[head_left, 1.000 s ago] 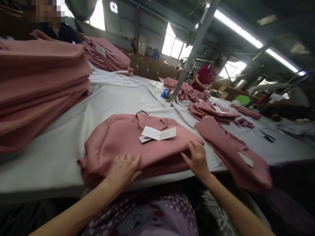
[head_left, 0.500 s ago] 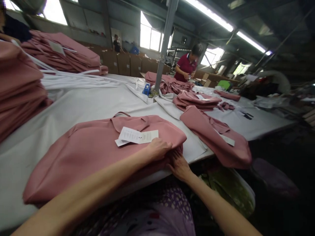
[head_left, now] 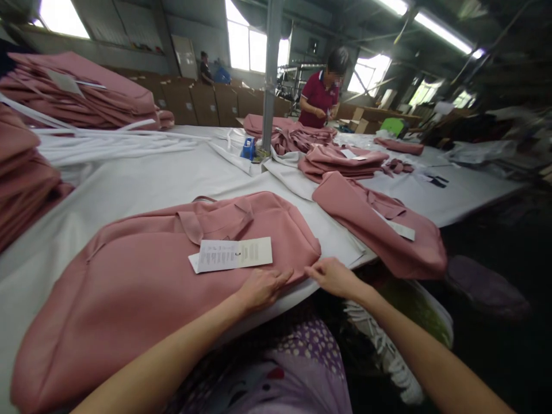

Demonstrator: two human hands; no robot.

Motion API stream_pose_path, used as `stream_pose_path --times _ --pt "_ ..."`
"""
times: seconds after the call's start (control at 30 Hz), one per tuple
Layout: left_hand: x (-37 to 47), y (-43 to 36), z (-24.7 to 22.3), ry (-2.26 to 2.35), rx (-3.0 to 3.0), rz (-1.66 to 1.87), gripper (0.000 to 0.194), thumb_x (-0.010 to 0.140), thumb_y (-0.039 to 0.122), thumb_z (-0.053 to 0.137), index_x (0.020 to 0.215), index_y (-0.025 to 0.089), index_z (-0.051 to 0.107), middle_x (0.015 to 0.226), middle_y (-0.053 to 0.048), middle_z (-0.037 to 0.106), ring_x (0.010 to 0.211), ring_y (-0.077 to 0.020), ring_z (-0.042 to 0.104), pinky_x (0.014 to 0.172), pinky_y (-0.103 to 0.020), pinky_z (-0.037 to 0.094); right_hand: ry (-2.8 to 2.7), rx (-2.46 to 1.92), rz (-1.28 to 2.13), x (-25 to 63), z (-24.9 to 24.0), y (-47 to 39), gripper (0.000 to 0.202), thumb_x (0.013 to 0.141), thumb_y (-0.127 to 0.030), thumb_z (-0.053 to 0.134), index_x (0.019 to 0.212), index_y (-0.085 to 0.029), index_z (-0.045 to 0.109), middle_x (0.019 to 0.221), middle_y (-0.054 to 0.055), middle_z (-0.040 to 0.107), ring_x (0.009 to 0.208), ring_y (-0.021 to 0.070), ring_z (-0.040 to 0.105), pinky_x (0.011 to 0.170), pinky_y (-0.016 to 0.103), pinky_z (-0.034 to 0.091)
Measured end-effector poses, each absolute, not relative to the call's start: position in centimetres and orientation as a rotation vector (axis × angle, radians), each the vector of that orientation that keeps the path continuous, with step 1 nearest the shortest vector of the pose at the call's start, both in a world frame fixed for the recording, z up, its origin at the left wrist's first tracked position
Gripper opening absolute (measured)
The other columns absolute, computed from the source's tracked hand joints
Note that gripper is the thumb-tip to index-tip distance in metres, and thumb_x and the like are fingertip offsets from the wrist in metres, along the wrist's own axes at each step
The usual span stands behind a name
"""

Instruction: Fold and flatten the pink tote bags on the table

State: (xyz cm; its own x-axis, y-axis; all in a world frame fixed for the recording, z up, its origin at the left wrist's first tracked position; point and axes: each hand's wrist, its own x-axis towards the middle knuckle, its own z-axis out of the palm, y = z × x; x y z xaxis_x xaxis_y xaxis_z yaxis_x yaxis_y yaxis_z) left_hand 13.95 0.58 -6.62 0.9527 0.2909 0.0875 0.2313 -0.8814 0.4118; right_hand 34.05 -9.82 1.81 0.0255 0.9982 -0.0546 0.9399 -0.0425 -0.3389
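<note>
We find a pink garment (head_left: 150, 276) spread flat on the white table (head_left: 142, 178), filling the near-left part of the view, with a white paper hang tag (head_left: 233, 254) lying on it near the collar. The left hand (head_left: 261, 287) lies palm down on the garment's near edge at about 6 o'clock, fingers extended and loosely together, pressing the cloth and gripping nothing. The right hand (head_left: 334, 276) sits just beside it at 5 o'clock, at the garment's right corner; its fingertips touch the hem, but we cannot tell whether they pinch it.

A second pink garment (head_left: 383, 230) lies at 3 o'clock, draped over the table edge. Folded pink stacks (head_left: 81, 92) stand at 10 o'clock, another pile (head_left: 345, 161) at 1 o'clock. A steel post (head_left: 269, 75) rises at 12 o'clock, a blue object (head_left: 248, 148) at its foot. A person in a maroon shirt (head_left: 319, 98) stands beyond the table.
</note>
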Motion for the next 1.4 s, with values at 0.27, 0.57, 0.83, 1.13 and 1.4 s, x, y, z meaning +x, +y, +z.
stream_pose_path --times 0.27,0.57,0.83,1.13,1.4 --pt "12.9 1.1 -8.0 0.393 2.339 0.433 0.045 0.097 0.037 0.039 0.137 0.02 0.048 0.122 -0.009 0.064 0.107 -0.0225 0.062 0.092 -0.031 0.049 -1.568 -2.113 0.381 37.8 8.0 -2.0 0.037 0.09 -0.023 0.043 0.121 -0.012 0.06 0.107 0.012 0.068 0.101 0.0219 0.06 0.091 0.032 0.042" --pt "11.6 1.9 -8.8 0.551 2.028 0.631 0.043 0.088 0.043 0.058 0.124 0.019 0.062 0.121 -0.006 0.065 0.111 -0.0277 0.061 0.101 -0.042 0.047 -1.588 -1.892 0.771 40.9 -0.7 -6.0 0.052 0.065 -0.007 0.057 0.115 -0.019 0.064 0.107 0.0 0.068 0.096 0.0164 0.061 0.084 0.023 0.045" --pt "10.2 1.2 -9.9 0.195 2.554 0.401 0.047 0.092 0.028 0.045 0.139 0.033 0.044 0.108 -0.003 0.07 0.101 -0.0201 0.066 0.085 -0.025 0.055 -1.146 -2.039 0.723 40.0 -4.8 -7.2 0.017 0.062 -0.011 0.063 0.078 -0.017 0.064 0.072 0.0 0.062 0.071 0.0147 0.056 0.064 0.024 0.042" --pt "10.2 1.3 -9.7 0.165 2.68 0.436 0.053 0.093 0.028 0.044 0.144 0.033 0.035 0.113 -0.004 0.069 0.098 -0.0207 0.068 0.079 -0.025 0.057 -0.8 -2.079 1.225 41.4 -2.6 -4.3 0.046 0.078 -0.058 0.059 0.06 -0.016 0.056 0.053 0.003 0.056 0.049 0.0137 0.052 0.045 0.024 0.042" --pt "9.8 1.4 -11.3 0.154 2.747 0.496 0.06 0.089 0.026 0.04 0.147 0.036 0.028 0.113 -0.004 0.069 0.096 -0.0221 0.068 0.075 -0.025 0.058 -0.814 -2.108 1.141 39.4 -1.9 -2.5 0.036 0.061 -0.031 0.08 0.044 -0.016 0.052 0.038 -0.004 0.041 0.04 0.0088 0.036 0.04 0.023 0.026"
